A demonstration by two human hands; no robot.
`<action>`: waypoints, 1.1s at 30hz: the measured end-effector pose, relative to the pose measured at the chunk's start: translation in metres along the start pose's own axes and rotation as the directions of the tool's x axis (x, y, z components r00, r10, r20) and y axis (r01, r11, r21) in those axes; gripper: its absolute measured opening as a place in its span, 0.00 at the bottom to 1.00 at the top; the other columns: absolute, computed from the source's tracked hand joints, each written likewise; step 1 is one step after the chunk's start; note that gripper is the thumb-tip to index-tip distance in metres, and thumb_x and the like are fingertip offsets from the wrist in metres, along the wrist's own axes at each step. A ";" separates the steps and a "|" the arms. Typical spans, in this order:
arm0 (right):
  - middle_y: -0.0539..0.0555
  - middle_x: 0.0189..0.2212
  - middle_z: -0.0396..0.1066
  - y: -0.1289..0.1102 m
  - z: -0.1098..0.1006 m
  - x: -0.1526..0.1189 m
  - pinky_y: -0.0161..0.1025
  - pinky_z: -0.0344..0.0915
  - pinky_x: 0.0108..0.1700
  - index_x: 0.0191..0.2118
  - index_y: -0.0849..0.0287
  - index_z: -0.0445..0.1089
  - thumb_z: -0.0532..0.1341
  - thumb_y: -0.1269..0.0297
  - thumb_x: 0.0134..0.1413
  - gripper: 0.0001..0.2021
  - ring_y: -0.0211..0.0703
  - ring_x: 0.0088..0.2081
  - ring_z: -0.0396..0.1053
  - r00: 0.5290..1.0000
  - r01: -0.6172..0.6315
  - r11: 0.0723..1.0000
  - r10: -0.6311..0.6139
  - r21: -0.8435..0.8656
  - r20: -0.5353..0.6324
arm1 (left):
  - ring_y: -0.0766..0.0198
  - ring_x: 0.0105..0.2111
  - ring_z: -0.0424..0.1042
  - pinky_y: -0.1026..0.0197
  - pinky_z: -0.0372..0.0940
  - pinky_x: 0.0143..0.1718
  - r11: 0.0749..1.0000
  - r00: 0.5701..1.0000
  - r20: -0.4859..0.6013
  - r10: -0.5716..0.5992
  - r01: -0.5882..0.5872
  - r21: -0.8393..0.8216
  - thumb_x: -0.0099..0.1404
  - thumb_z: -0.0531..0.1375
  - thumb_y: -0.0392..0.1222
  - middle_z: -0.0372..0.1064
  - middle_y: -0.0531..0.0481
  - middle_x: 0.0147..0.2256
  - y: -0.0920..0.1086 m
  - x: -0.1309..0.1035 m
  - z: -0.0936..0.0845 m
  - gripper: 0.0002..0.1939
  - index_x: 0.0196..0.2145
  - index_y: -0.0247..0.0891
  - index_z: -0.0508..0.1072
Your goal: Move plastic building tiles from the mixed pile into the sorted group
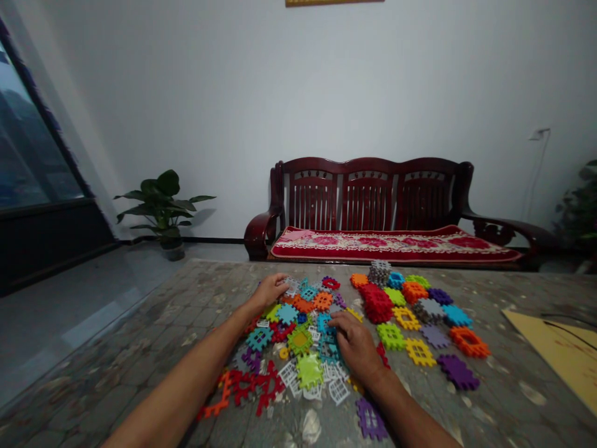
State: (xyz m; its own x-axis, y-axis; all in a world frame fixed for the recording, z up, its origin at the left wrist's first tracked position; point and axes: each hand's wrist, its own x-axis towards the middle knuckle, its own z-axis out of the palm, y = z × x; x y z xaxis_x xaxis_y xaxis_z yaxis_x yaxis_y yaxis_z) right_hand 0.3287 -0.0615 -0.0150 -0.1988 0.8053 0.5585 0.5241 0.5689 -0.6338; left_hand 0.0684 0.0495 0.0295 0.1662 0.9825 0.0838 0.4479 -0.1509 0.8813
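Left hand: at a grey piece, far side of the pile; grip cannot be told. Right hand: curled at a blue piece within the pile; grip likewise unclear. Stacks: right of the pile.

A home living room, shown by the carved wooden bench and potted plant.

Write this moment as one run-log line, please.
left hand: at gray interlocking tile | right hand: at blue interlocking tile | grips: unclear | red tile stack: right of mixed tile pile
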 end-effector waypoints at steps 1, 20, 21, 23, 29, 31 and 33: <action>0.54 0.41 0.75 0.000 0.000 0.000 0.42 0.67 0.51 0.37 0.54 0.75 0.52 0.79 0.47 0.18 0.44 0.46 0.72 1.000 0.000 1.000 0.000 0.002 -0.005 | 0.65 0.22 0.69 0.65 0.63 0.25 0.998 1.000 0.007 -0.015 0.016 -0.053 0.53 0.61 0.43 0.70 0.56 0.22 0.001 -0.001 0.000 0.14 0.38 0.34 0.73; 0.54 0.41 0.75 -0.003 -0.002 0.001 0.41 0.68 0.51 0.37 0.54 0.75 0.52 0.81 0.45 0.20 0.43 0.46 0.72 1.000 -0.008 1.000 0.008 0.021 0.007 | 0.49 0.46 0.73 0.53 0.63 0.53 0.989 0.993 0.102 0.065 -0.078 0.126 0.47 0.62 0.37 0.79 0.44 0.42 0.018 0.011 0.016 0.17 0.38 0.36 0.79; 0.54 0.41 0.75 -0.003 -0.002 0.001 0.41 0.68 0.51 0.37 0.54 0.75 0.52 0.81 0.45 0.20 0.43 0.46 0.72 1.000 -0.008 1.000 0.008 0.019 0.004 | 0.47 0.49 0.72 0.52 0.61 0.55 0.975 0.991 0.098 0.091 -0.109 0.193 0.47 0.63 0.37 0.77 0.42 0.46 0.018 0.013 0.024 0.19 0.40 0.36 0.79; 0.54 0.41 0.75 -0.003 -0.003 0.000 0.41 0.68 0.50 0.37 0.54 0.75 0.52 0.80 0.45 0.19 0.43 0.45 0.72 1.000 -0.004 1.000 0.004 0.017 -0.004 | 0.45 0.54 0.68 0.51 0.56 0.59 0.948 0.988 0.102 0.117 -0.142 0.286 0.48 0.64 0.37 0.74 0.41 0.52 0.017 0.015 0.037 0.24 0.45 0.37 0.78; 0.53 0.40 0.75 -0.005 -0.003 0.001 0.39 0.68 0.49 0.38 0.53 0.76 0.52 0.82 0.44 0.22 0.42 0.44 0.72 1.000 0.008 1.000 -0.008 0.010 -0.007 | 0.46 0.53 0.68 0.53 0.56 0.58 0.933 0.984 0.146 0.104 -0.147 0.328 0.47 0.66 0.37 0.75 0.44 0.50 0.008 0.016 0.054 0.22 0.43 0.43 0.79; 0.53 0.40 0.76 -0.005 -0.003 0.001 0.39 0.68 0.49 0.38 0.53 0.77 0.53 0.82 0.45 0.22 0.42 0.44 0.72 1.000 0.005 1.000 -0.005 0.015 -0.006 | 0.46 0.53 0.69 0.54 0.56 0.58 0.928 0.981 0.154 0.117 -0.164 0.336 0.48 0.66 0.38 0.76 0.44 0.49 0.007 0.015 0.053 0.20 0.42 0.43 0.79; 0.53 0.40 0.76 -0.005 -0.003 0.001 0.39 0.68 0.49 0.39 0.53 0.77 0.53 0.82 0.46 0.22 0.42 0.44 0.72 1.000 0.005 1.000 -0.005 0.021 -0.003 | 0.47 0.51 0.70 0.55 0.58 0.56 0.914 0.972 0.181 0.151 -0.207 0.349 0.52 0.65 0.39 0.77 0.43 0.47 0.009 0.013 0.050 0.17 0.42 0.43 0.79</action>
State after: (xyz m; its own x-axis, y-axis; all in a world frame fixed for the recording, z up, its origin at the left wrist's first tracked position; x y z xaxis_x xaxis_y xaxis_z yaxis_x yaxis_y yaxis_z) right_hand 0.3285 -0.0640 -0.0090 -0.1992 0.8022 0.5629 0.5059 0.5761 -0.6420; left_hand 0.1179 0.0557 0.0151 0.3883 0.9123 0.1302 0.6818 -0.3794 0.6255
